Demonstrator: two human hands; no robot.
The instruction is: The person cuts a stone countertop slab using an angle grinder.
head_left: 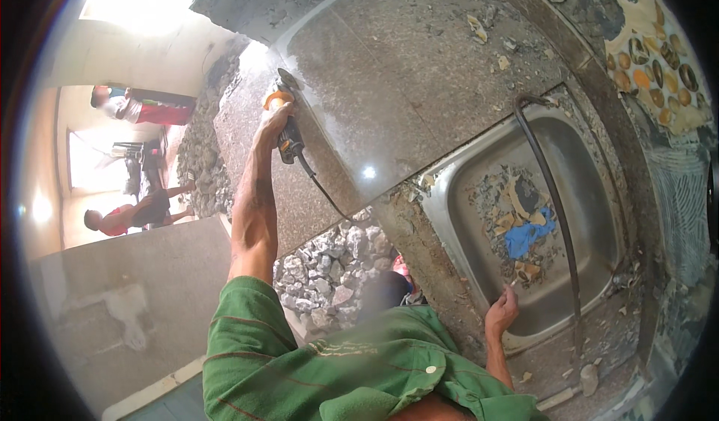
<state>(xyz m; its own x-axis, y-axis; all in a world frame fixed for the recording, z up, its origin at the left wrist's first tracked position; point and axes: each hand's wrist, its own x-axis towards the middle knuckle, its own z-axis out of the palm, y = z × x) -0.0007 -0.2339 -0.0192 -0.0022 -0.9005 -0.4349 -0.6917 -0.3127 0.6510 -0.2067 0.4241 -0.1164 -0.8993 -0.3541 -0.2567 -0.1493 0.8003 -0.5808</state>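
Note:
My left hand (276, 117) is wrapped around an orange-and-black angle grinder (287, 138) at the end of my outstretched arm. The grinder's round disc (287, 79) is at its far end, by a dusty, pale line on the speckled stone countertop (359, 69). Whether the disc touches the stone or spins, I cannot tell. A black cord (323, 190) trails back from the tool toward me. My right hand (502, 312) is at the near edge of the steel sink (460, 234), its fingers pinched together. A tiny pale bit shows by the fingertips, too small to name.
Rubble and a blue crumpled piece (528, 235) lie in the sink, crossed by a dark hose (550, 181). Broken stones (329, 267) fill the floor below the counter. Two people (123, 106) are off to the left. Loose chips (479, 28) litter the far counter.

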